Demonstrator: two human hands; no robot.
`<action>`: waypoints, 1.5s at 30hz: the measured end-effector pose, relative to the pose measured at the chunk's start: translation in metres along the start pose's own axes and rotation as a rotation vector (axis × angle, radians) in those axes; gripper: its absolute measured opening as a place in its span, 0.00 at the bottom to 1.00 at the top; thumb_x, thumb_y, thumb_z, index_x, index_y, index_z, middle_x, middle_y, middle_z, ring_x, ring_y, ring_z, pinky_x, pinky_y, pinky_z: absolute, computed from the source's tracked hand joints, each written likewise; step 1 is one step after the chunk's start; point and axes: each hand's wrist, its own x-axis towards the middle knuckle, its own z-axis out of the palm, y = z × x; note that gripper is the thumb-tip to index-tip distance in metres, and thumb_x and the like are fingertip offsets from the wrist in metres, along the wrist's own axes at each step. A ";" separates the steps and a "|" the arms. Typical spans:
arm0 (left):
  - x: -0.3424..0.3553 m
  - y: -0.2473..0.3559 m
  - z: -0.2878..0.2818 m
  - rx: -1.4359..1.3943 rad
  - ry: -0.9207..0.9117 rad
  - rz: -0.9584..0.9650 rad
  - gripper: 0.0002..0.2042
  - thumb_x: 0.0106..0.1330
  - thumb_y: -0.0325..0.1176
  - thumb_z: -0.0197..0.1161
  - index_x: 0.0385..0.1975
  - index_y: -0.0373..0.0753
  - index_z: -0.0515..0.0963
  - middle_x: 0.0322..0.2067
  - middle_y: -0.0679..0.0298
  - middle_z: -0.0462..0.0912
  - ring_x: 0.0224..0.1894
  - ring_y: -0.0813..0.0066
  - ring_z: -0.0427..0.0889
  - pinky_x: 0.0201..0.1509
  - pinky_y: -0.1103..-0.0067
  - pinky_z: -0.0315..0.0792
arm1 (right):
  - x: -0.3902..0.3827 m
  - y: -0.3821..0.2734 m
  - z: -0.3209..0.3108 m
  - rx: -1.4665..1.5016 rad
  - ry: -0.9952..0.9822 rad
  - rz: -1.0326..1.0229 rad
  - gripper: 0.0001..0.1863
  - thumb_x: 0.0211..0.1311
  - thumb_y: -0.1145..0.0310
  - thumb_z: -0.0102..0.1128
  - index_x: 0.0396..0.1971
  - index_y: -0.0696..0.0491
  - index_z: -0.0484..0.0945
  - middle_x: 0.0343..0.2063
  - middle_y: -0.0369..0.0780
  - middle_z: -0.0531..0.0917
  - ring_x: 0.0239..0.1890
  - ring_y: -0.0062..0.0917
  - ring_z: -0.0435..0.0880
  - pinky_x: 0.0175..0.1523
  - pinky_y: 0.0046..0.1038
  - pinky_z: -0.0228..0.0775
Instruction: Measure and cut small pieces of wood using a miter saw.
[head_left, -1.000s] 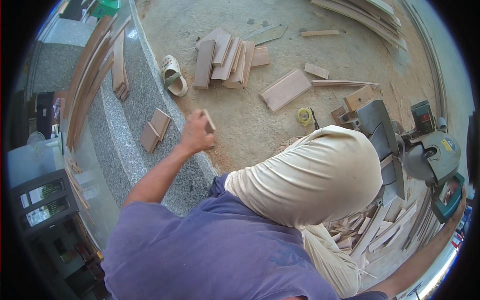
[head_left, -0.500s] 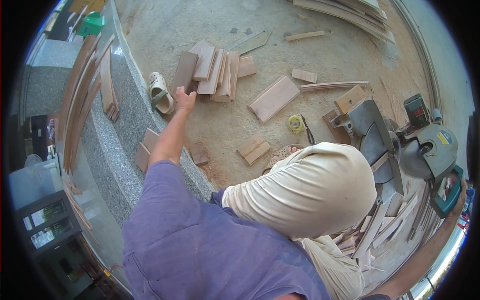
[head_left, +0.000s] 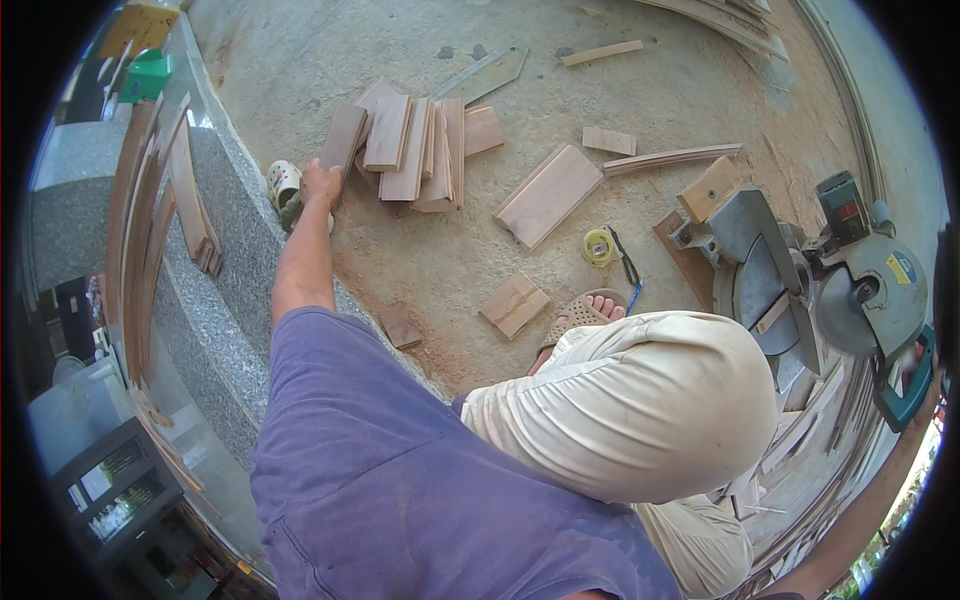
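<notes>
My left hand (head_left: 320, 184) reaches far to the left, its fingers closed at the near end of a dark brown wooden board (head_left: 346, 136). That board leans against the left side of a pile of short, paler boards (head_left: 388, 133). Beside the hand, partly covered by it, sits a light clog (head_left: 284, 184). At the far right my right hand (head_left: 921, 408) is wrapped round the teal handle (head_left: 909, 392) of a grey miter saw (head_left: 862, 300), though the picture's rim hides part of the fingers. A small wood strip (head_left: 773, 313) lies on the saw's table.
A wide board (head_left: 548, 197), a small block (head_left: 515, 305) and a yellow tape measure (head_left: 599, 247) lie on the concrete floor. Long curved strips (head_left: 135, 240) rest on granite steps (head_left: 190, 290) at left. Offcuts (head_left: 805, 425) lie below the saw. My sandalled foot (head_left: 590, 308) shows beside my knee.
My left hand has shifted slightly left and closed at the dark board's end, which tilts a little more. The whole view has moved somewhat. My right hand stays at the saw handle.
</notes>
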 end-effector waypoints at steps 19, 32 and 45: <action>0.018 0.008 -0.019 -0.051 -0.276 0.235 0.41 0.42 0.39 0.87 0.58 0.29 0.76 0.54 0.45 0.86 0.57 0.50 0.86 0.63 0.64 0.78 | -0.030 -0.014 0.029 0.034 -0.052 -0.046 0.21 0.74 0.53 0.63 0.55 0.52 0.82 0.41 0.37 0.91 0.30 0.13 0.86 0.37 0.19 0.83; -0.169 0.130 -0.022 -1.547 -0.879 0.062 0.21 0.70 0.28 0.64 0.62 0.33 0.74 0.55 0.58 0.84 0.60 0.62 0.83 0.67 0.66 0.77 | -0.025 0.007 0.018 0.230 -0.211 -0.169 0.19 0.78 0.56 0.58 0.57 0.54 0.80 0.42 0.41 0.90 0.34 0.21 0.89 0.42 0.27 0.87; -0.471 0.462 0.089 -1.077 -1.647 0.034 0.09 0.75 0.36 0.67 0.45 0.40 0.76 0.37 0.63 0.87 0.35 0.71 0.90 0.37 0.74 0.86 | -0.111 0.256 0.220 -0.775 0.198 0.054 0.30 0.58 0.40 0.71 0.43 0.54 0.85 0.39 0.47 0.90 0.53 0.44 0.87 0.60 0.43 0.76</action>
